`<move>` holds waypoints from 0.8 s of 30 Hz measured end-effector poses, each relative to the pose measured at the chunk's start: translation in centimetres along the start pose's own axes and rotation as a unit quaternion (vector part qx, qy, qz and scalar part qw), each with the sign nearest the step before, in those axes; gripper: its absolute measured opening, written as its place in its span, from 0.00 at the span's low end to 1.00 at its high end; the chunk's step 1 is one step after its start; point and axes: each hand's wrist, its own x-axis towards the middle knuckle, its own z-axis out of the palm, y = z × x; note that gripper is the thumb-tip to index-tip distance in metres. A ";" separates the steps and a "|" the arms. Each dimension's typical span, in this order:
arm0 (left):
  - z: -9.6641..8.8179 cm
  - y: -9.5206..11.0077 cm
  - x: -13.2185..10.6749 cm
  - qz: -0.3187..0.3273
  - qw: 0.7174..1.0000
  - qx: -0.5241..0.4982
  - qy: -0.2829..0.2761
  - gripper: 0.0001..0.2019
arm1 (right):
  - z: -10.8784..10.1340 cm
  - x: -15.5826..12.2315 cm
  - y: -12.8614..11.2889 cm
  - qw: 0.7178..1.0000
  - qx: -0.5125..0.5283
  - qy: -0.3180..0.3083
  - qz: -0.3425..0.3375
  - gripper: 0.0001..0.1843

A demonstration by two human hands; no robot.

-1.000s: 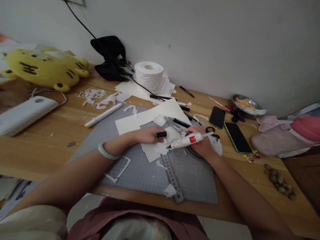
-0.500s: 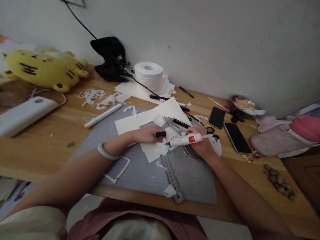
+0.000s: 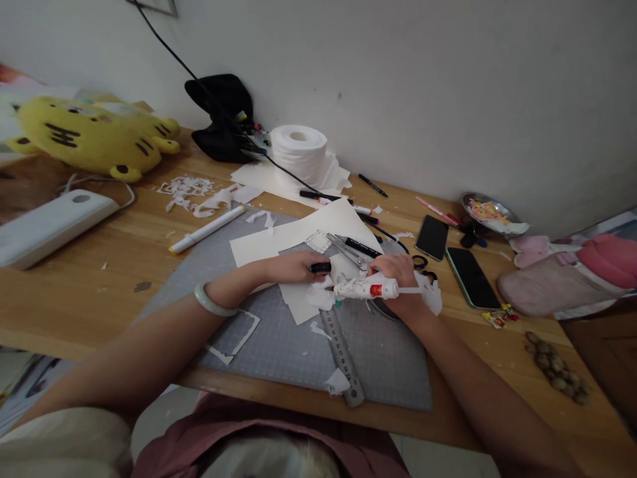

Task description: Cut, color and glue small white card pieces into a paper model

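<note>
My right hand (image 3: 401, 282) is closed round a white glue tube (image 3: 365, 289) with a red label, held level with its crumpled end toward the left. My left hand (image 3: 293, 267) rests on cream paper pieces (image 3: 298, 302) on the grey cutting mat (image 3: 298, 345), fingers closed on a small black cap (image 3: 319, 267). The two hands nearly meet over the paper. A jade bangle (image 3: 213, 302) sits on my left wrist. A steel ruler (image 3: 342, 355) lies on the mat just below the tube.
On the wooden desk (image 3: 89, 265) lie a white marker (image 3: 206, 229), paper scraps (image 3: 184, 187), a toilet roll (image 3: 298, 149), pens, scissors (image 3: 423, 262), two phones (image 3: 432, 236) (image 3: 470, 269), a yellow plush toy (image 3: 89, 136), a white device (image 3: 50, 226), a metal dish (image 3: 490, 209) and pink cloth items (image 3: 562, 272).
My right hand has turned the glue tube from tilted to level and drawn it slightly left and down. The left hand has stayed in place with the cap.
</note>
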 end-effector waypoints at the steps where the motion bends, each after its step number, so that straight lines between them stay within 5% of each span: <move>1: 0.0 0.0 0.0 0.000 1.000 0.001 0.002 0.07 | -0.1 0.1 -0.1 1.000 0.002 -0.005 -0.006 0.04; 24: 0.0 0.1 0.1 -0.004 1.000 -0.011 0.003 0.05 | 0.4 -0.6 0.5 0.999 -0.014 -0.035 -0.008 0.09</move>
